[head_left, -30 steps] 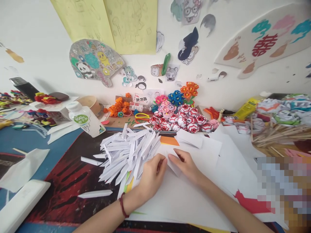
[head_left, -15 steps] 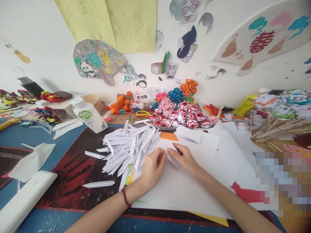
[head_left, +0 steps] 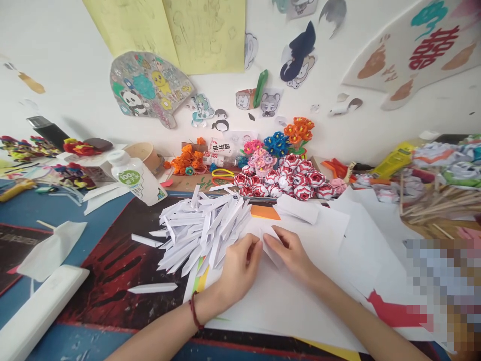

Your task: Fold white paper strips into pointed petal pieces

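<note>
My left hand (head_left: 236, 271) and my right hand (head_left: 291, 253) meet at the middle of the table over a small white paper piece (head_left: 268, 240). Both hands have their fingers curled and pinching its edges against the large white sheets (head_left: 285, 301) underneath. A red cord circles my left wrist. Directly left of my left hand lies a heap of folded white paper strips (head_left: 203, 225); my left hand's knuckles almost touch it.
A white bottle (head_left: 135, 180) stands at the back left. Red-and-white paper flowers (head_left: 285, 183) and colourful paper blooms line the wall. Wooden sticks (head_left: 436, 200) lie at right. A loose folded strip (head_left: 152, 288) and a white bar (head_left: 37, 311) lie at left.
My hands stay together on the paper piece, with only small finger shifts. The camera view has tilted slightly.
</note>
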